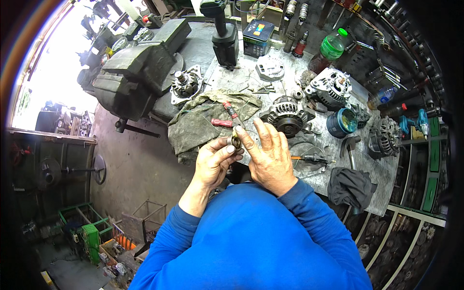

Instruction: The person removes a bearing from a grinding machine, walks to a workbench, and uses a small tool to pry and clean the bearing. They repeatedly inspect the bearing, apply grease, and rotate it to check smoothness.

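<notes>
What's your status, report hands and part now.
Both hands up over bench edge. Left hand and right hand pinch small round metal part between fingers. Alternator just beyond, nothing blocking.

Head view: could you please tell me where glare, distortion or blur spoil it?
Head view: daylight at upper left blows out to white; fisheye bends the workbench edges and blackens the corners; the small ring part between left hand and right hand is reasonably sharp.
</notes>
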A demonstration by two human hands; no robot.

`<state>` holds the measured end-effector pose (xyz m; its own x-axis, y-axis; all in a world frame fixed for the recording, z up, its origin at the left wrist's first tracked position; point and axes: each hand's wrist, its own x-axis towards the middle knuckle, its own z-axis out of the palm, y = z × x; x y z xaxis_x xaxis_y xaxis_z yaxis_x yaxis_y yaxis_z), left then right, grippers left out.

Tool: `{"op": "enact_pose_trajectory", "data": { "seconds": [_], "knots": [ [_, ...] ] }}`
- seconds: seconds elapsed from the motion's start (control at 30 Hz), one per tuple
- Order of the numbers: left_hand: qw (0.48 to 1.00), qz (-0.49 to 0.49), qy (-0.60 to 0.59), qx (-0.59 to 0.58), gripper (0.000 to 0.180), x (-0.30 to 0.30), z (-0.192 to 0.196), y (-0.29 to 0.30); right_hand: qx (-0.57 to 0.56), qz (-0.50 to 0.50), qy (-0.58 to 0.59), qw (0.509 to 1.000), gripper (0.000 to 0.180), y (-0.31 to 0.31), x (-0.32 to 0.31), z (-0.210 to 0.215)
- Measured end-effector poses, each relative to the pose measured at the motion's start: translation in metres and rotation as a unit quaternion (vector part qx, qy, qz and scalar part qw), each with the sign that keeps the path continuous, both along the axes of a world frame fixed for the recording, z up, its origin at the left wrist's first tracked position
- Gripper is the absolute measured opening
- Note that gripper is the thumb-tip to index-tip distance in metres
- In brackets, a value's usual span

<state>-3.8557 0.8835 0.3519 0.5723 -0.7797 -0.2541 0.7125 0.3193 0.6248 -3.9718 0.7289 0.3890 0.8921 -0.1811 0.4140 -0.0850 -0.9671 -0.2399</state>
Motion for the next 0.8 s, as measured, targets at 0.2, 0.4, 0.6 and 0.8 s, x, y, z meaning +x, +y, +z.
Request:
{"op": "enact_pose_trajectory", "data": {
  "seconds": [0.2, 0.4, 0.6, 0.8],
  "knots": [
    [0.999, -0.010, 0.046, -0.013, 0.021, -0.004, -0.001, -0.002, 0.008, -0.011, 0.020, 1.000, 0.087, -0.001, 0.005, -0.010],
    [0.998, -0.017, 0.055, -0.034, 0.017, 0.000, -0.002, -0.001, 0.311, 0.031, 0.032, 0.949, 0.085, -0.006, -0.004, -0.010],
    [0.994, 0.009, 0.097, -0.050, 0.017, 0.003, -0.007, -0.002, 0.417, 0.100, 0.030, 0.903, 0.084, -0.009, -0.009, -0.004],
    [0.997, -0.004, 0.063, -0.046, 0.016, 0.004, -0.011, -0.002, 0.416, 0.099, 0.022, 0.904, 0.080, -0.009, -0.007, -0.004]
  ]
}}
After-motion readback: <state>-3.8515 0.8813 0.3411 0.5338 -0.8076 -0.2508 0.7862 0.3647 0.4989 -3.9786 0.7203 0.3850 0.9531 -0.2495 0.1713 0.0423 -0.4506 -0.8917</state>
